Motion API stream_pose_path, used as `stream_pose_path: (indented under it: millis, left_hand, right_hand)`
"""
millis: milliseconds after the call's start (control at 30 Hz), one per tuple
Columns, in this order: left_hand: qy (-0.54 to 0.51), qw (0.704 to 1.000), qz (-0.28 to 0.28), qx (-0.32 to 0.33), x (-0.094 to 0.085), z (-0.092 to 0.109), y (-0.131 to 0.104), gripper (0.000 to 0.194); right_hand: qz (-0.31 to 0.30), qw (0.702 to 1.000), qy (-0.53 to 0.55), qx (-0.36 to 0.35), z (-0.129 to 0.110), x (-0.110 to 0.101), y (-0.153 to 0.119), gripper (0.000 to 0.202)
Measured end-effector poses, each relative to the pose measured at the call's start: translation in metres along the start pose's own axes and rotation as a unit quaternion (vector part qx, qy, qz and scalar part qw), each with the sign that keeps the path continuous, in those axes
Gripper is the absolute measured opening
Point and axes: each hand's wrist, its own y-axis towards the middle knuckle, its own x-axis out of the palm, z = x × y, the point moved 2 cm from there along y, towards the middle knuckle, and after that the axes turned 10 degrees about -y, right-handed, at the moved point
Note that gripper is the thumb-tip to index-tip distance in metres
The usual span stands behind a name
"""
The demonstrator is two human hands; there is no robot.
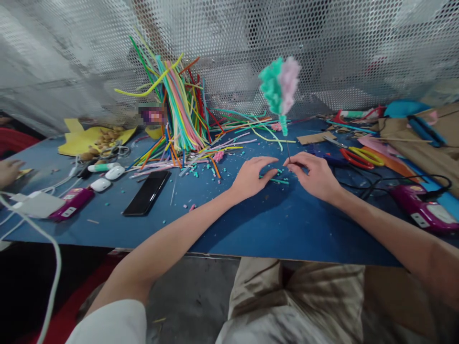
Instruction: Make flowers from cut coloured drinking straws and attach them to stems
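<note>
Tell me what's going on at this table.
A person's right hand pinches the thin dark stem of a fluffy teal-and-pink ornament, holding it upright above the blue table. The left hand is nearby, thumb and fingers apart. Colorful pipe cleaners stand bunched to the left, with loose ones lying around them. A black phone lies in front of the bunch.

The bench [294,229] is deep blue. The fluffy flower [279,86] is half mint green, half pale lilac, with a mint-green neck [283,125] above a dark stem [288,149]. The upright bundle of pipe cleaners [182,105] mixes mint, pink, yellow, green, orange and red. Scissors [358,157] have one red and one yellow handle loop. The phone [147,193] is black, and two power strips [73,204] are magenta. The mesh wall [229,43] is silvery grey, dotted with holes.
</note>
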Motion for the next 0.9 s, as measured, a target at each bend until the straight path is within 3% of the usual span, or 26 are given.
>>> stream_pose_path:
  millis: [67,167,267,367,500,633,900]
  left_hand:
    - [-0.117,0.992,0.050,-0.019,-0.005,0.001,0.003,0.037]
    - [-0.275,0.952,0.121,-0.056,-0.012,-0.001,0.006,0.040]
    - [-0.334,0.921,0.175,-0.095,-0.015,-0.008,0.007,0.037]
    - [-0.376,0.897,0.195,-0.127,-0.016,-0.016,0.007,0.033]
    - [-0.399,0.883,0.206,-0.137,-0.015,-0.021,0.008,0.029]
    - [-0.391,0.877,0.254,-0.116,-0.019,-0.024,0.010,0.028]
    - [-0.340,0.879,0.309,-0.131,-0.032,-0.031,0.012,0.036]
  right_hand:
    - [-0.028,1.000,-0.014,-0.001,0.002,-0.001,0.000,0.018]
    - [-0.070,0.997,-0.027,-0.007,0.001,0.001,-0.002,0.020]
    - [-0.087,0.996,-0.034,-0.005,-0.002,0.003,-0.004,0.023]
    - [-0.094,0.995,-0.035,0.002,-0.006,0.004,-0.005,0.025]
    - [-0.110,0.993,-0.026,0.013,-0.006,0.005,-0.005,0.024]
    - [-0.115,0.992,-0.009,0.055,-0.001,0.006,-0.006,0.020]
    - [-0.066,0.995,-0.013,0.068,0.010,0.003,-0.005,0.024]
